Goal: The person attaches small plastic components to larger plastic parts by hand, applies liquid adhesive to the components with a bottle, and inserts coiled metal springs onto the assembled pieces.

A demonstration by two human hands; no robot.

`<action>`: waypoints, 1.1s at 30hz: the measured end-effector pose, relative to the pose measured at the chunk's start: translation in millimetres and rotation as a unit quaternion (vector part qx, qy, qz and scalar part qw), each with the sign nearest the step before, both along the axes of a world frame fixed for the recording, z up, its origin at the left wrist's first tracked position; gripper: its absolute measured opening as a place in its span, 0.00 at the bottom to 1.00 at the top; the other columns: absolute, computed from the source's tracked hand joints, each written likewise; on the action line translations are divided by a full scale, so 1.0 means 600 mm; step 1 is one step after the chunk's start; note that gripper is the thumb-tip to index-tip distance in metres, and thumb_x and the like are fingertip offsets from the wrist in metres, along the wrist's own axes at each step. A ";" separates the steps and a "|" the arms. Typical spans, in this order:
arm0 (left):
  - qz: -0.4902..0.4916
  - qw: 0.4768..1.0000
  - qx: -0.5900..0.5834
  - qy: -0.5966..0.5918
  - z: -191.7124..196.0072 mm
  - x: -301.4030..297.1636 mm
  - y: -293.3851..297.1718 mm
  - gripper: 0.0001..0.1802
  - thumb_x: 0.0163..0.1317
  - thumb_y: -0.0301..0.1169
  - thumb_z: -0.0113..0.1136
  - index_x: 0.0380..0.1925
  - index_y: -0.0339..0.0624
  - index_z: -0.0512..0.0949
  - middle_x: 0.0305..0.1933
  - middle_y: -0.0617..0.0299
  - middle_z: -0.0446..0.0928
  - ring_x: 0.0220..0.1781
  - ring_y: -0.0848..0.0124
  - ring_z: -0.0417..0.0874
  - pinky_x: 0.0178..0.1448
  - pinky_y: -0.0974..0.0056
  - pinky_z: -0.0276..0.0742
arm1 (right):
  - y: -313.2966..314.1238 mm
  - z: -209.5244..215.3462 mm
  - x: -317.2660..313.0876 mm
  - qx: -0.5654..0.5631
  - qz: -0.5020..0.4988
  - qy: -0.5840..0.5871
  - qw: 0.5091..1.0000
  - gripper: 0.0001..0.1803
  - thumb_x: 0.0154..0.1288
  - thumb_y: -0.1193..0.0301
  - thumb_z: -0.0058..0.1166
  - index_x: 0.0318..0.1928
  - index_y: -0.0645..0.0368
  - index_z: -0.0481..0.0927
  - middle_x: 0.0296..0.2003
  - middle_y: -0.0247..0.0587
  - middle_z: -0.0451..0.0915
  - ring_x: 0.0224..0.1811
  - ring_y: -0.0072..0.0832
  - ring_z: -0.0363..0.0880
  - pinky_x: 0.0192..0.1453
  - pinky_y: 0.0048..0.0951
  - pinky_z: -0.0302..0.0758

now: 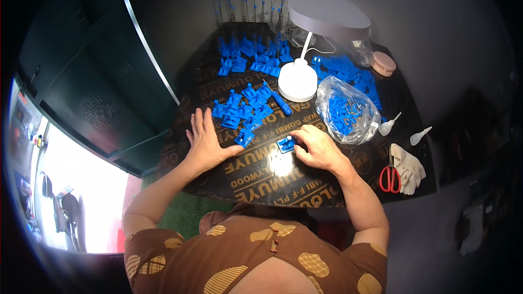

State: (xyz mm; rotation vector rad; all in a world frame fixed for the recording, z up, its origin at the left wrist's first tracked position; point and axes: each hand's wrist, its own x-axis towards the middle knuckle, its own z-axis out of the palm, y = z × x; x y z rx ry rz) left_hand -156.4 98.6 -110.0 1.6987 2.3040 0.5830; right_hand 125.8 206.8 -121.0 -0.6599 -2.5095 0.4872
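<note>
A small, blocky blue plastic part (285,144) is pinched by the right hand (317,149) on the glossy dark board (261,177), while the left hand (206,140) is laid flat, fingers spread, holding nothing.

Dark board table (305,185), white desk lamp (305,65), grey wall (436,16), bright window (81,196) left.

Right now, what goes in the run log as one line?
left hand: flat on board, beside blue plastic clips | right hand: pinching blue clip | bag of clips to the right
</note>
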 end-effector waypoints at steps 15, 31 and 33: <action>-0.176 0.952 0.192 0.159 0.005 0.003 0.014 0.53 0.48 0.49 0.69 0.65 0.28 0.55 0.72 0.31 0.42 0.75 0.38 0.39 0.75 0.40 0.37 | 0.007 0.002 0.000 -0.003 0.011 0.006 1.000 0.14 0.55 0.73 0.55 0.42 0.64 0.78 0.33 0.47 0.77 0.38 0.44 0.77 0.44 0.40 0.75; -0.344 0.865 0.186 0.313 -0.005 0.050 0.105 0.24 0.55 0.45 0.63 0.48 0.42 0.79 0.62 0.53 0.68 0.73 0.47 0.54 0.72 0.34 0.43 | -0.002 0.005 0.000 0.013 0.002 0.011 1.000 0.09 0.58 0.74 0.55 0.40 0.63 0.80 0.33 0.47 0.79 0.38 0.44 0.79 0.43 0.39 0.77; -0.347 0.861 0.194 0.318 -0.007 0.047 0.109 0.23 0.55 0.44 0.63 0.47 0.42 0.79 0.62 0.52 0.69 0.72 0.47 0.55 0.72 0.34 0.44 | -0.002 0.003 0.001 0.021 0.001 0.014 1.000 0.09 0.59 0.74 0.55 0.39 0.63 0.80 0.33 0.47 0.78 0.37 0.43 0.79 0.43 0.39 0.77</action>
